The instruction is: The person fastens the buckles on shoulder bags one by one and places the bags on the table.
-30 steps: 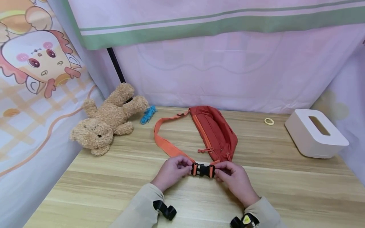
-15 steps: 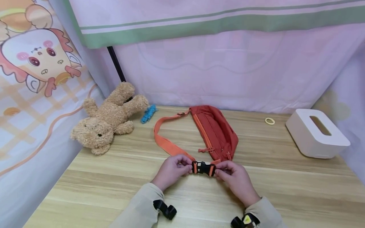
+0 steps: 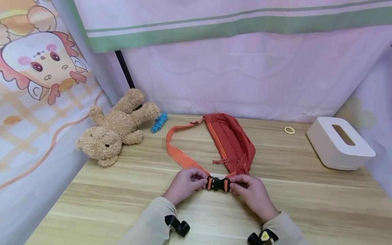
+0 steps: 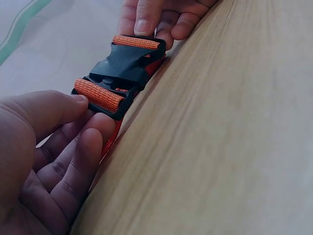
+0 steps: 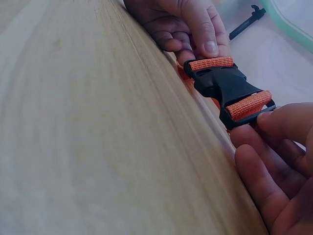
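A red waist bag lies on the wooden table with its orange strap looped out to the left. At its near end is a black side-release buckle, orange webbing threaded through both ends. My left hand pinches the buckle's left end between thumb and fingers. The opposite end is pinched by my right hand. In the left wrist view the buckle's two halves sit one inside the other, tilted just over the tabletop. The right wrist view shows thumbs at both ends of the buckle.
A brown teddy bear lies at the back left, beside a bundle of blue cord. Toward the back right are a pale yellow ring and a white tissue box. Curtains hang along the table's back and sides.
The buckle's halves have come slightly closer together, with the right hand shifting a little to the left. The bag and the other things stay where they were.
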{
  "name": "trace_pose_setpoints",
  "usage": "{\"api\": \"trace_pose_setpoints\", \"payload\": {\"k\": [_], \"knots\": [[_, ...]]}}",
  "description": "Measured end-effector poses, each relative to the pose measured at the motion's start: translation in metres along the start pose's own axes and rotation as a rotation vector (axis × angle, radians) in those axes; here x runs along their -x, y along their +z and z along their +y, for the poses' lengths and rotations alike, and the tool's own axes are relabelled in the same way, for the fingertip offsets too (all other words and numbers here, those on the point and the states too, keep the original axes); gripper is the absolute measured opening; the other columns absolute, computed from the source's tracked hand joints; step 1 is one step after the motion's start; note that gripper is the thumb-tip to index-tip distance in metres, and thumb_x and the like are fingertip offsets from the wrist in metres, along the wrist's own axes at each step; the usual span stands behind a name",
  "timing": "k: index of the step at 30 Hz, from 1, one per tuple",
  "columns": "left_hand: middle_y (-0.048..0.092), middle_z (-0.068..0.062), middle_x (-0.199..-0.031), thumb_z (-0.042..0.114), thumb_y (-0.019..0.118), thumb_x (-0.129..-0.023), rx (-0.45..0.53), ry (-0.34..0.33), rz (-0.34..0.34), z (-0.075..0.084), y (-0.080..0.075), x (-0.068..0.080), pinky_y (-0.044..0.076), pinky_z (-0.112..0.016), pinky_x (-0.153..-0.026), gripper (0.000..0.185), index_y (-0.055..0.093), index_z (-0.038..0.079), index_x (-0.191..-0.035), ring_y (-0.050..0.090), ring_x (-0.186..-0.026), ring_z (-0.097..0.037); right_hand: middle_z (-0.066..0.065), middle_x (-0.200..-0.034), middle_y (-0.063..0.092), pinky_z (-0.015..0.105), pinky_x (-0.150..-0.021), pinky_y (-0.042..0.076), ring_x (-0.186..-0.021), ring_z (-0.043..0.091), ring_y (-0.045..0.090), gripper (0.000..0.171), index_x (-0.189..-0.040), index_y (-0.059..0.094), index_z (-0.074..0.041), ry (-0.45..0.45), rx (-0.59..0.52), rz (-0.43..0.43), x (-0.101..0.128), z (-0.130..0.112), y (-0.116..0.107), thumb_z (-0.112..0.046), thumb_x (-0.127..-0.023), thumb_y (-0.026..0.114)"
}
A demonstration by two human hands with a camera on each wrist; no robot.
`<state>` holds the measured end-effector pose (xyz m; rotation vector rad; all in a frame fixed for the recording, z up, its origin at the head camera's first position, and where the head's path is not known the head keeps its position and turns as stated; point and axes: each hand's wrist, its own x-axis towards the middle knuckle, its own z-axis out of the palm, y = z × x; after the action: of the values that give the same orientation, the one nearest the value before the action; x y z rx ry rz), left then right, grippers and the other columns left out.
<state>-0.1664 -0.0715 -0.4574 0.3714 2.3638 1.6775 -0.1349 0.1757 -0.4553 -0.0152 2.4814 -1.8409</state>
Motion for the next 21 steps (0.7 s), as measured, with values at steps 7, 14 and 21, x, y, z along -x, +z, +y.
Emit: {"api": "trace_pose_setpoints", "payload": {"k": [7, 14, 21], "knots": [[0.07, -0.005, -0.08, 0.012, 0.072, -0.093, 0.043, -0.011, 0.009, 0.0018, -0.0005, 0.0005, 0.056, -0.028, -0.063, 0.006, 0.069, 0.008, -0.097, 0.066, -0.071, -0.017, 0.011, -0.097, 0.072, 0.028, -0.07, 0.059, -0.077, 0.014, 0.068, 0.011, -0.099, 0.072, 0.0, -0.022, -0.03, -0.007, 0.0009, 0.0016, -0.0019, -0.003, -0.088, 0.075], [0.07, -0.008, -0.083, 0.009, 0.071, -0.094, 0.094, -0.008, 0.014, 0.0041, -0.0006, 0.0018, 0.058, -0.028, -0.065, 0.008, 0.068, 0.006, -0.101, 0.068, -0.074, -0.019, 0.012, -0.095, 0.072, 0.029, -0.07, 0.06, -0.077, 0.014, 0.069, 0.012, -0.099, 0.071, 0.001, -0.024, -0.052, -0.009, 0.0004, 0.0024, -0.0021, -0.003, -0.088, 0.075], [0.071, -0.006, -0.083, 0.009, 0.072, -0.093, 0.09, 0.012, 0.015, 0.0037, -0.0001, 0.0022, 0.057, -0.028, -0.064, 0.006, 0.071, 0.007, -0.099, 0.067, -0.073, -0.018, 0.013, -0.102, 0.072, 0.029, -0.071, 0.06, -0.079, 0.013, 0.069, 0.011, -0.098, 0.073, 0.0, -0.029, -0.055, -0.012, 0.0009, 0.0011, -0.0015, -0.002, -0.088, 0.076]]}}
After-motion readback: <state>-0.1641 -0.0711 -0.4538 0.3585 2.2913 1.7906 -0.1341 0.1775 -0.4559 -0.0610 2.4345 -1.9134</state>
